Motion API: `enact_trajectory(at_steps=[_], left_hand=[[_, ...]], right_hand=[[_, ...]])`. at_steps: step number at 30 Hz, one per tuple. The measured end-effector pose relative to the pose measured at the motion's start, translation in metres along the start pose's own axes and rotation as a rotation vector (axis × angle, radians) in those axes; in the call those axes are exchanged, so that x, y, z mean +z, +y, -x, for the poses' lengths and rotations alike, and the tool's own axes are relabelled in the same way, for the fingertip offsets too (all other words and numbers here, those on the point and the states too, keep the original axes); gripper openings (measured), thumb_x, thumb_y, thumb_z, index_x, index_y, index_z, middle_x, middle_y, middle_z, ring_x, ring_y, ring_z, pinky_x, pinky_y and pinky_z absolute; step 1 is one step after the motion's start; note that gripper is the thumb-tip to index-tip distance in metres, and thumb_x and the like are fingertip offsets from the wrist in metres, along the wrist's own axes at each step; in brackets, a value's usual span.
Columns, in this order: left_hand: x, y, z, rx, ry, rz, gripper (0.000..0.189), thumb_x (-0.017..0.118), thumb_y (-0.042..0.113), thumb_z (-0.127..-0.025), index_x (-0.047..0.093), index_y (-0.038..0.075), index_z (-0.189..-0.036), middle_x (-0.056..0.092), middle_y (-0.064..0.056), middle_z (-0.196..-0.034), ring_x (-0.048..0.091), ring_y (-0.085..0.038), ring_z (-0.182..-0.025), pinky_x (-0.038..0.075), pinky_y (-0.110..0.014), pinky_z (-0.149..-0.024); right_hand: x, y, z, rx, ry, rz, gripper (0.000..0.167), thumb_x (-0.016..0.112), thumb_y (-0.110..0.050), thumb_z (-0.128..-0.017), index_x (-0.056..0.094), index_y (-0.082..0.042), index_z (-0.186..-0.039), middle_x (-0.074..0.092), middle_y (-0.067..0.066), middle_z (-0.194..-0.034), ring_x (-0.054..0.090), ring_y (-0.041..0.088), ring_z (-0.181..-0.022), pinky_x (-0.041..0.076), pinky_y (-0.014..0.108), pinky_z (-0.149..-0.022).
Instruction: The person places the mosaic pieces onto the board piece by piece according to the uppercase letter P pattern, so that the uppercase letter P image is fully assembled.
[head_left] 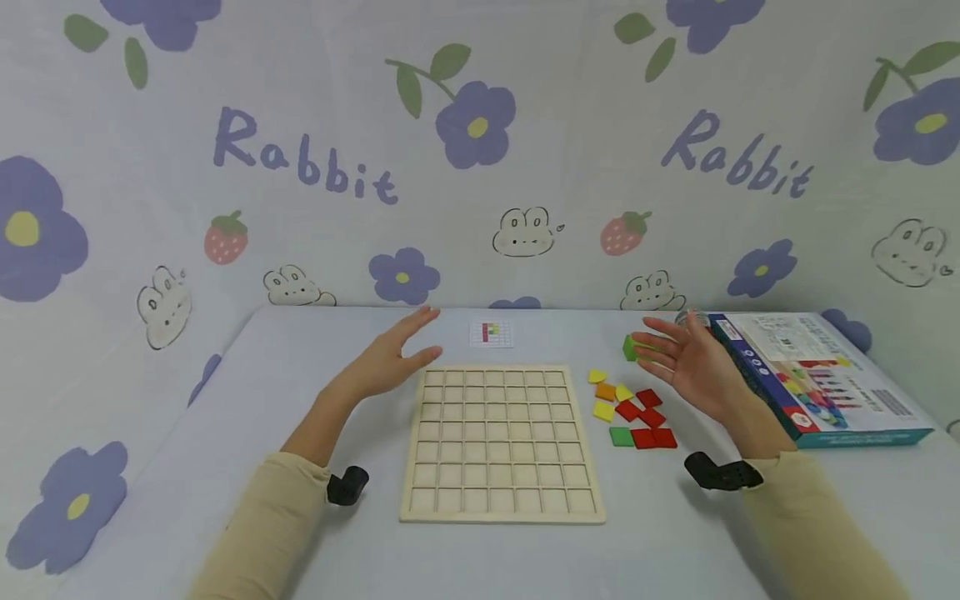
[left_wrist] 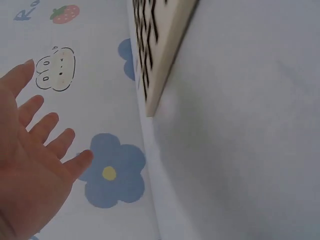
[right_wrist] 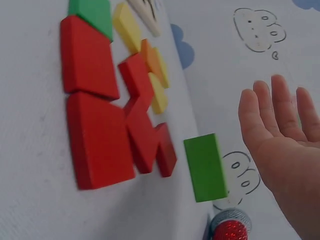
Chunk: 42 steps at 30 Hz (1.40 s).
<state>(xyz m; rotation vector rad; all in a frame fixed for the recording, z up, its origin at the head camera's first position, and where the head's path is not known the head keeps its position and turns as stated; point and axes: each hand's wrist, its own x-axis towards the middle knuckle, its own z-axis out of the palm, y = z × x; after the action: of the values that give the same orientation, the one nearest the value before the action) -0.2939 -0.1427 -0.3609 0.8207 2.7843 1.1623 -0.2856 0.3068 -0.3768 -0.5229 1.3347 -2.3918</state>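
Observation:
My left hand (head_left: 388,357) is held above the table beside the upper left corner of a wooden grid board (head_left: 502,522), its fingers extended and nothing in them. In the left wrist view the palm of that hand (left_wrist: 35,165) faces the camera, fingers spread. My right hand (head_left: 693,367) hovers past the board's right side, palm up and bare, near a green block (head_left: 629,347). Between board and right hand lie several flat tiles: red tiles (right_wrist: 102,142), yellow tiles (head_left: 603,411), an orange tile (head_left: 605,391) and a green tile (head_left: 621,437).
A small card (head_left: 492,334) printed with a coloured grid lies behind the board. At the right stands a flat game box (head_left: 862,383). A round container with a glittery red top (right_wrist: 231,229) is partly visible by the green block. Patterned cloth (head_left: 450,208) hangs behind the table.

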Motion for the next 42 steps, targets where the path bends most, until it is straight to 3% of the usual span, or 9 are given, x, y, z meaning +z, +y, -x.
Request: enact_trajectory(at_steps=[7, 13, 15, 21, 29, 32, 35, 37, 42], left_hand=[[0.017, -0.019, 0.009, -0.078, -0.132, 0.031, 0.063, 0.055, 0.035, -0.097, 0.029, 0.015, -0.151, 0.023, -0.010, -0.155, 0.018, -0.032, -0.141, 0.021, -0.054, -0.109], [0.022, -0.025, 0.017, -0.115, -0.225, 0.038, 0.061, 0.056, 0.033, -0.097, 0.032, 0.014, -0.150, 0.030, -0.013, -0.152, 0.022, -0.034, -0.140, 0.021, -0.052, -0.109], [0.024, -0.027, 0.018, -0.114, -0.258, 0.034, 0.061, 0.057, 0.031, -0.096, 0.034, 0.012, -0.149, 0.032, -0.014, -0.151, 0.023, -0.034, -0.139, 0.022, -0.052, -0.109], [0.027, -0.025, 0.021, -0.106, -0.323, 0.012, 0.063, 0.061, 0.026, -0.094, 0.035, 0.008, -0.148, 0.036, -0.014, -0.149, 0.023, -0.035, -0.139, 0.021, -0.052, -0.110], [0.028, -0.021, 0.020, -0.141, -0.369, -0.062, 0.068, 0.062, 0.028, -0.094, 0.029, 0.009, -0.151, 0.021, -0.021, -0.153, 0.010, -0.036, -0.142, 0.012, -0.054, -0.111], [0.029, -0.019, 0.020, -0.148, -0.391, -0.076, 0.070, 0.061, 0.029, -0.095, 0.026, 0.009, -0.151, 0.016, -0.023, -0.154, 0.007, -0.038, -0.142, 0.010, -0.056, -0.111], [0.029, -0.019, 0.018, -0.137, -0.404, -0.091, 0.070, 0.060, 0.029, -0.095, 0.024, 0.008, -0.152, 0.016, -0.021, -0.155, 0.005, -0.037, -0.142, 0.008, -0.055, -0.111], [0.030, -0.020, 0.016, -0.128, -0.409, -0.105, 0.070, 0.059, 0.030, -0.095, 0.024, 0.008, -0.152, 0.017, -0.017, -0.155, 0.005, -0.036, -0.142, 0.007, -0.054, -0.112], [0.029, -0.020, 0.013, -0.105, -0.413, -0.118, 0.069, 0.058, 0.031, -0.096, 0.025, 0.007, -0.151, 0.019, -0.013, -0.156, 0.004, -0.036, -0.142, 0.006, -0.054, -0.112]], right_hand=[[-0.003, 0.011, -0.006, 0.100, 0.094, 0.259, 0.055, 0.025, -0.045, -0.103, 0.039, -0.007, -0.140, 0.058, -0.001, -0.127, 0.049, 0.020, -0.122, 0.043, 0.029, -0.097], [-0.005, 0.019, -0.009, 0.222, 0.146, 0.536, 0.072, 0.022, -0.051, -0.102, 0.014, 0.003, -0.150, 0.031, 0.022, -0.148, 0.031, 0.035, -0.134, 0.037, 0.032, -0.103], [-0.005, 0.021, -0.010, 0.243, 0.143, 0.594, 0.071, 0.020, -0.050, -0.103, 0.015, 0.002, -0.150, 0.025, 0.027, -0.149, 0.028, 0.039, -0.135, 0.032, 0.038, -0.107], [-0.002, 0.026, -0.016, 0.291, 0.143, 0.699, 0.072, 0.028, -0.051, -0.102, 0.020, 0.003, -0.149, 0.031, 0.030, -0.145, 0.027, 0.044, -0.135, 0.022, 0.052, -0.110], [0.003, 0.029, -0.017, 0.295, 0.106, 0.958, 0.057, 0.044, -0.036, -0.102, 0.037, 0.005, -0.142, 0.050, 0.026, -0.132, 0.048, 0.038, -0.121, 0.041, 0.040, -0.100], [0.003, 0.029, -0.017, 0.294, 0.105, 1.056, 0.052, 0.054, -0.031, -0.099, 0.043, 0.000, -0.140, 0.055, 0.022, -0.126, 0.057, 0.033, -0.100, 0.050, 0.032, -0.083], [0.001, 0.028, -0.015, 0.298, 0.092, 1.107, 0.047, 0.059, -0.021, -0.096, 0.046, -0.003, -0.138, 0.057, 0.020, -0.124, 0.056, 0.029, -0.089, 0.049, 0.029, -0.067], [-0.001, 0.027, -0.013, 0.293, 0.064, 1.130, 0.046, 0.059, -0.012, -0.095, 0.046, -0.003, -0.137, 0.057, 0.021, -0.123, 0.056, 0.030, -0.089, 0.050, 0.030, -0.066], [-0.004, 0.023, -0.009, 0.284, 0.020, 1.156, 0.047, 0.060, 0.001, -0.090, 0.047, 0.000, -0.135, 0.057, 0.021, -0.123, 0.054, 0.034, -0.109, 0.052, 0.032, -0.080]])
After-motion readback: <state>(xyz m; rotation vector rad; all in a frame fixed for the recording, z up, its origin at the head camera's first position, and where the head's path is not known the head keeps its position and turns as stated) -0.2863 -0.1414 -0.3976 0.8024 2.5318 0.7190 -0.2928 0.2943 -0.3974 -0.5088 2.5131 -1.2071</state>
